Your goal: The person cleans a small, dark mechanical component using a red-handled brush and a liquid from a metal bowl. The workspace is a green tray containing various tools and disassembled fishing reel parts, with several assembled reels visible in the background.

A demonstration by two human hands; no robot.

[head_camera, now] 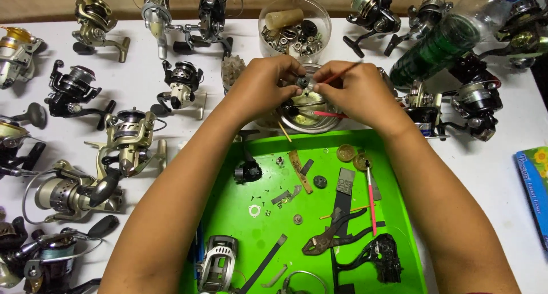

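Observation:
My left hand pinches a small dark round part above a shallow metal tin. My right hand holds a thin red-handled brush, its tip at that small part. Both hands meet just beyond the far edge of a bright green tray. On the tray lie a dark reel body, pliers, a red-handled tool, a silver reel frame, a black reel side piece and several small screws and washers.
Many spinning fishing reels crowd the white table on the left and along the back. A clear round tub of spare parts stands behind my hands. A plastic bottle with green line lies at the right, a blue box at the right edge.

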